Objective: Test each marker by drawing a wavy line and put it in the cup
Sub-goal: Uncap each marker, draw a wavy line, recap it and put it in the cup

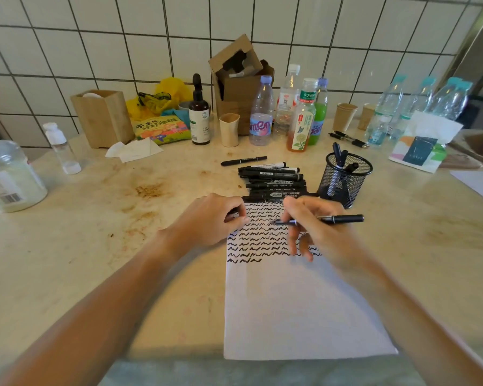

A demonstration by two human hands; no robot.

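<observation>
Right hand: our right hand (315, 229) pinches a slim black marker (329, 219), lying level over the wavy lines.
Left hand: our left hand (212, 218) curls on a small dark cap (234, 217), we think.
Paper: white sheet (299, 307) under both hands.
Cup: black mesh cup (345, 178) just beyond our right hand.
Pile: black markers (273, 181) beyond our fingers.

marker tip (275, 222) blurred, left fingers (239, 215) hiding something dark

Back of table (67, 246): drink bottles (261, 112), cardboard box (239, 79), wooden holder (103, 118), snack bag (161, 129), tissue pack (420, 147), paper cups (345, 116).
</observation>
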